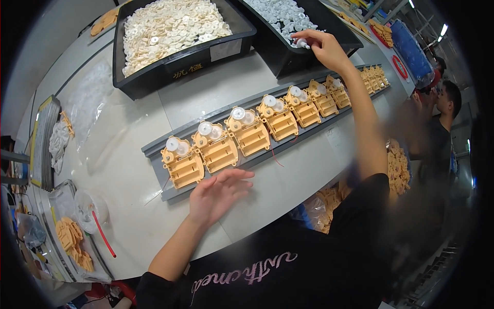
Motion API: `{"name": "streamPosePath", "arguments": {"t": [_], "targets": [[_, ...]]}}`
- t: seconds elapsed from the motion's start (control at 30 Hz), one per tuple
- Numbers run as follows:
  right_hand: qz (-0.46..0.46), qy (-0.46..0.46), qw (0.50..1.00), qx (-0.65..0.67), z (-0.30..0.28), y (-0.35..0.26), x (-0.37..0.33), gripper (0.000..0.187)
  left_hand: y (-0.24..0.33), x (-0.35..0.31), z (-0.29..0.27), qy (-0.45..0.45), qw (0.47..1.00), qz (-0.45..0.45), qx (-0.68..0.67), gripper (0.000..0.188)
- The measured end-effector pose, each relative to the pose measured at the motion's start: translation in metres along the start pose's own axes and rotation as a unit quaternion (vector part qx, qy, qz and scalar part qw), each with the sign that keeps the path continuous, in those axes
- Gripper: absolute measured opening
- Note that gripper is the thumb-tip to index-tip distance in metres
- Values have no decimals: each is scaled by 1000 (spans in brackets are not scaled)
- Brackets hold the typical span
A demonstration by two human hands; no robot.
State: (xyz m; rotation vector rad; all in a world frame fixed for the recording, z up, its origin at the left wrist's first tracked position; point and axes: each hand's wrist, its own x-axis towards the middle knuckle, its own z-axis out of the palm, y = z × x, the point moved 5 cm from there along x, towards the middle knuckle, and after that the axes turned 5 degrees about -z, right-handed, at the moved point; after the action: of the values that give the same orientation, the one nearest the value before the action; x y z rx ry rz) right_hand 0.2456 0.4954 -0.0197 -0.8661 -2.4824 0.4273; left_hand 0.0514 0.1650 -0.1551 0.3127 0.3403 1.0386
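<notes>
A grey rail [154, 165] runs across the table and carries a row of yellow plastic housings [216, 154]. White and clear gears [237, 114] sit on the upper part of the nearer housings. My left hand [215, 194] is just in front of the row, beside the leftmost housings, fingers apart and holding nothing. At the near side of the right black bin [280, 51], my right hand [325, 49] pinches a small white plastic gear [301, 44] between thumb and fingers. That bin is heaped with translucent gears [278, 18].
Another black bin [154, 82], full of cream gears, stands at the back left. A round clear container [91, 211] with a red stick, plus yellow parts [72, 239], lies at the left. Beyond my right arm, a person [445, 110] works nearby.
</notes>
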Motion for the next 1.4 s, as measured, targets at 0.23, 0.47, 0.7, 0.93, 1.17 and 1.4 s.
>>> {"name": "streamPosePath", "arguments": {"t": [0.23,0.47,0.7,0.93,1.17,1.4], "targets": [[-9,-68,988,136,-8,-5,4,29,0,-1,-1,3,1000,-3,4,54],[63,-36,992,107,-8,7,4,23,-1,-1,-2,12,1000,-10,-5,53],[34,146,984,91,-33,-11,-34,18,1,-1,1,35,999,-7,-7,52],[38,183,978,-90,-3,-12,-102,11,-2,0,-2,46,999,0,-10,52],[62,119,984,-115,18,0,-110,9,-2,0,-3,8,999,3,-43,55],[66,63,990,-103,20,-6,-111,8,-2,-1,-3,52,999,0,-10,53]]}}
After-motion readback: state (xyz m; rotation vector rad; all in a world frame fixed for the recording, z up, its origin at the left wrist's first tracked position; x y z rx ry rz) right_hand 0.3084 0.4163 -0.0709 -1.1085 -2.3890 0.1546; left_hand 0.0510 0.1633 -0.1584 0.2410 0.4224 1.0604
